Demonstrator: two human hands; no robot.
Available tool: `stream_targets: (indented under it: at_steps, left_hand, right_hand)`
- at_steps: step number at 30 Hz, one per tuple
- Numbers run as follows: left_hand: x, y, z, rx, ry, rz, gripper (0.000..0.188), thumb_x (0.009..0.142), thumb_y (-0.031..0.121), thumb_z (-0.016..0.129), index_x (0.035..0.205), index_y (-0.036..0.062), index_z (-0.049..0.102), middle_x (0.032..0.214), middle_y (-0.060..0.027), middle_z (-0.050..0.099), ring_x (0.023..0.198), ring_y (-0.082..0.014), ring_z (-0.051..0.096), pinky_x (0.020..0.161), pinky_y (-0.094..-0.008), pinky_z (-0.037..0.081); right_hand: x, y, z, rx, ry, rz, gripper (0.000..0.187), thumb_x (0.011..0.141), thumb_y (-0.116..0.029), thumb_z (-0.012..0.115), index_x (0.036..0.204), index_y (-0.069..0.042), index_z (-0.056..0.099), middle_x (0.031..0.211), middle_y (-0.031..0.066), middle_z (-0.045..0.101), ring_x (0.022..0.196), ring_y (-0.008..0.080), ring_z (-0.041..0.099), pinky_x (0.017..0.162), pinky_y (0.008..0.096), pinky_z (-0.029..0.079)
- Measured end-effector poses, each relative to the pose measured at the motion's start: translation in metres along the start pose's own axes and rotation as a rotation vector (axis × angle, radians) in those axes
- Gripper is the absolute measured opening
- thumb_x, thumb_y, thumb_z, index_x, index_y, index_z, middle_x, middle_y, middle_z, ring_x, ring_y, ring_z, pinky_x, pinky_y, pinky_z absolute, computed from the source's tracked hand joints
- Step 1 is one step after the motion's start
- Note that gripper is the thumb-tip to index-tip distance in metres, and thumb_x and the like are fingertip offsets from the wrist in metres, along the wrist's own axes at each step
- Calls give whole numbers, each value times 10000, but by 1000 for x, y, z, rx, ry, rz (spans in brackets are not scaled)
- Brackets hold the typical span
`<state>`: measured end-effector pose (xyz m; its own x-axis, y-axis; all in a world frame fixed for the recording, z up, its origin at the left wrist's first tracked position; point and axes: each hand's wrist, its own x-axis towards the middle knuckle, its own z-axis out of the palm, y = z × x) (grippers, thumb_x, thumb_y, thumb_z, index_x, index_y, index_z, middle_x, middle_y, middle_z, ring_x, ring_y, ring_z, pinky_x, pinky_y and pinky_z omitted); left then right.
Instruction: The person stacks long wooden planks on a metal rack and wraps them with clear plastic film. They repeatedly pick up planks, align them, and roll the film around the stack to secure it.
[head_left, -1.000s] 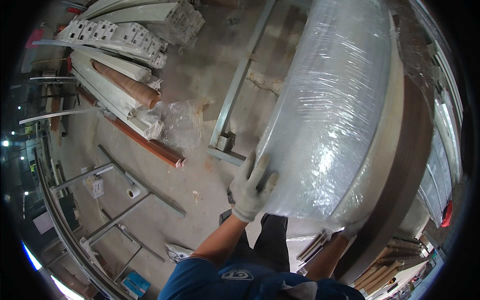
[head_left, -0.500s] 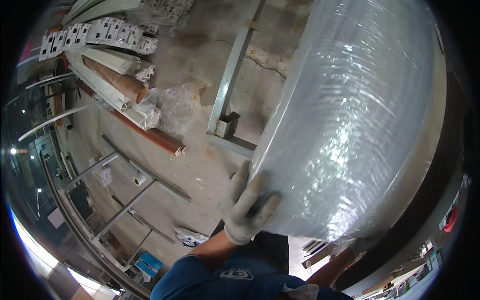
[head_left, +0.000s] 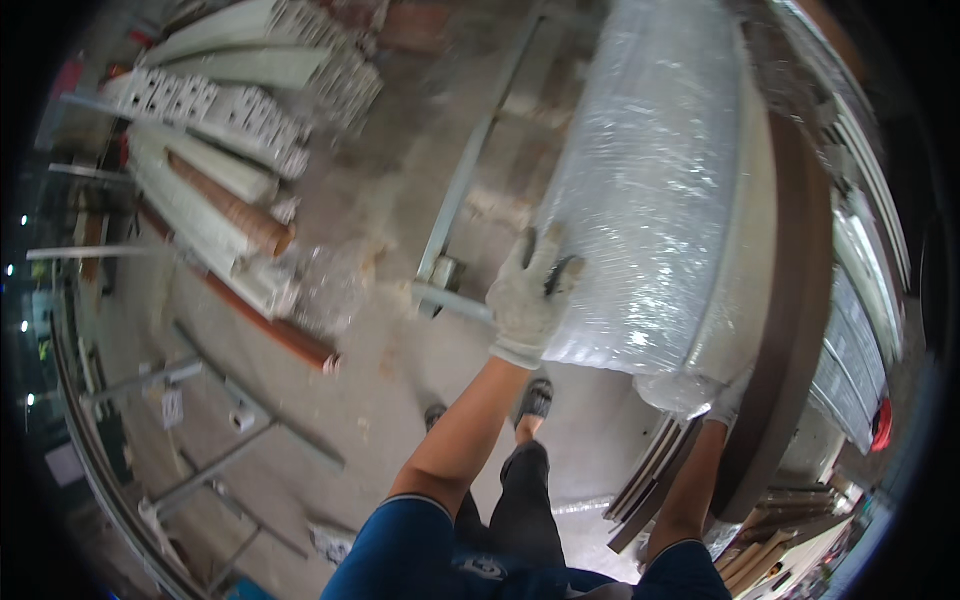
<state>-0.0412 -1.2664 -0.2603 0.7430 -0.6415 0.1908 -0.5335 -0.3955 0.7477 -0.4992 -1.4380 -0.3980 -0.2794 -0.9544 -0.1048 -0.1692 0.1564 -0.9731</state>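
A long bundle wrapped in clear, shiny stretch film (head_left: 650, 190) reaches away from me on the right side of the head view. My left hand (head_left: 528, 305), in a pale work glove, lies against its left near edge with fingers stretched and spread. My right hand (head_left: 732, 402), also gloved, is at the bundle's near end, between gathered film (head_left: 682, 393) and a dark brown curved-looking panel (head_left: 785, 330); its fingers are mostly hidden. A cream-coloured layer (head_left: 738, 290) shows between the wrapped face and the brown panel.
A grey metal frame (head_left: 455, 215) stands left of the bundle. Pale profiles (head_left: 225, 130), a brown roll (head_left: 235, 205) and a reddish-brown strip (head_left: 265, 315) lie at left. A metal rack (head_left: 215, 465) is nearer on the left. Brown strips (head_left: 650, 475) lie by my right forearm.
My view has shifted back, so the bundle looks smaller and my feet show. My left hand stays at the bundle's left edge, its forearm now stretched out. My right hand has come into sight.
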Motion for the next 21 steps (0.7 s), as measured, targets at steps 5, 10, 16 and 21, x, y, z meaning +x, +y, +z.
stream_targets:
  at_steps: [5,10,16,21]
  left_hand:
    - [34,12,24,38,-79,-30,577,956,554,627,1405,192,620,1345,-192,638,1073,-385,695,894,-465,568]
    - [66,27,51,81,-95,0,561,968,508,624,1441,210,582,1360,-175,625,1104,-385,667,907,-476,551]
    - [100,39,79,97,-117,-46,572,986,525,581,1482,242,543,1397,-193,600,1221,-402,617,1022,-461,513]
    - [129,53,106,120,-115,7,565,1010,554,536,1503,279,524,1441,-192,576,1341,-369,547,1139,-440,435]
  right_hand:
    - [42,-15,30,-392,48,-212,740,1054,-512,496,1538,41,408,1570,132,436,1415,271,435,1178,376,366]
    - [78,-37,65,-398,65,-391,663,1080,-475,454,1471,59,493,1513,176,520,1407,286,470,1181,369,349]
    - [126,-47,85,-412,-80,-318,657,1070,-471,459,1473,47,499,1525,188,514,1423,300,454,1198,386,319]
    - [171,-48,107,-393,-62,-435,641,1073,-459,447,1466,43,506,1516,193,521,1416,310,463,1189,387,326]
